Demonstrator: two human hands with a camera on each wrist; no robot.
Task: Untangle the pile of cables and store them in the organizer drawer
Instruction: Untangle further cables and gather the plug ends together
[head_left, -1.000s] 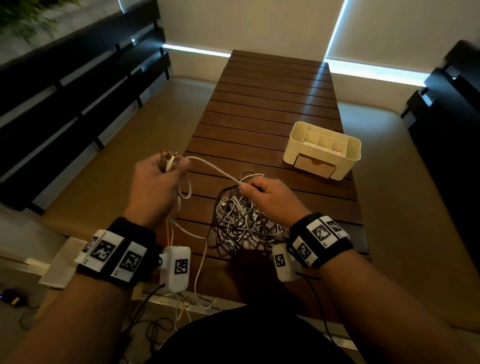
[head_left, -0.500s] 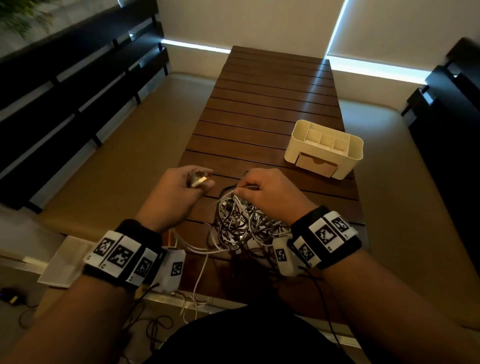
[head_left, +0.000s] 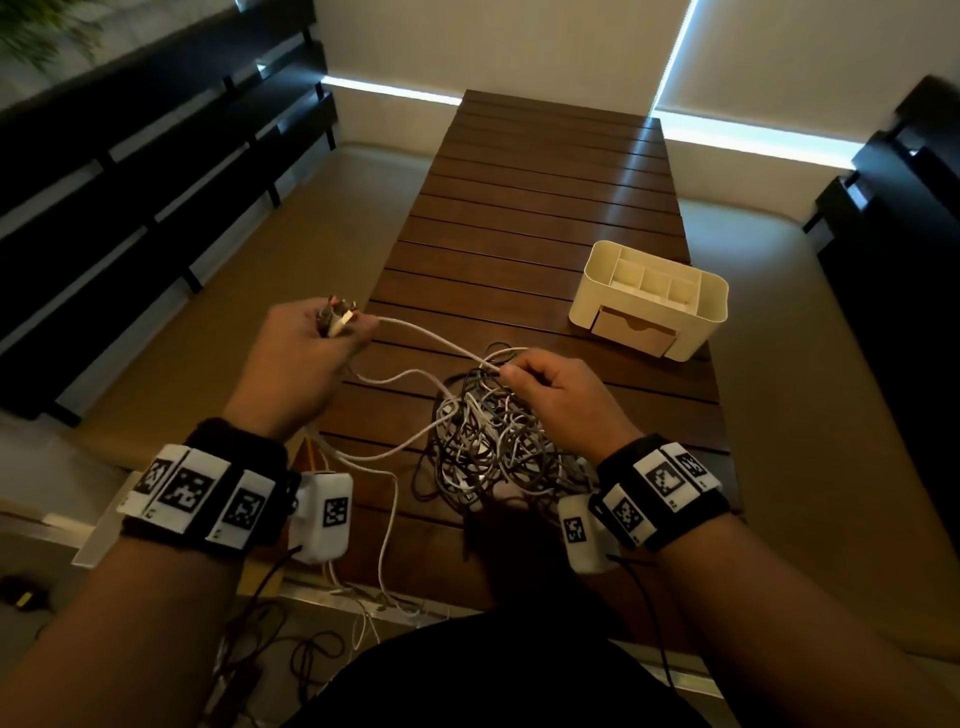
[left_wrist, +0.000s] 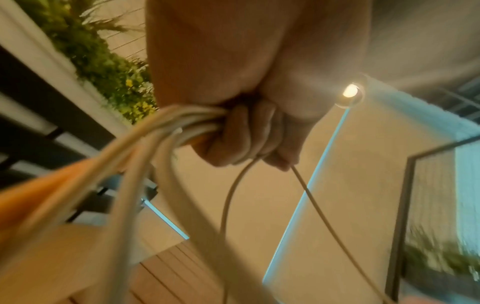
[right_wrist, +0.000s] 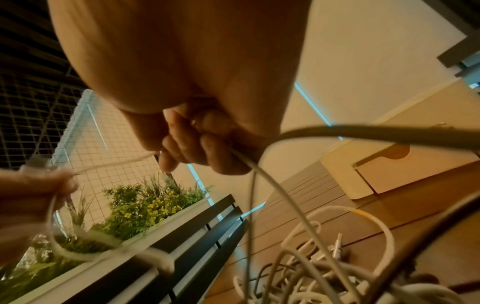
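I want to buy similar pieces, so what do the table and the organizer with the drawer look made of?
The table looks like dark brown wood or a wood-look laminate: parallel slats with grooves and a soft sheen. The organizer appears to be cream moulded plastic, matte, with rounded corners; its drawer front looks tan, possibly wood or card.

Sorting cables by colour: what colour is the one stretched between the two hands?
White; the white cable shows best in the head view.
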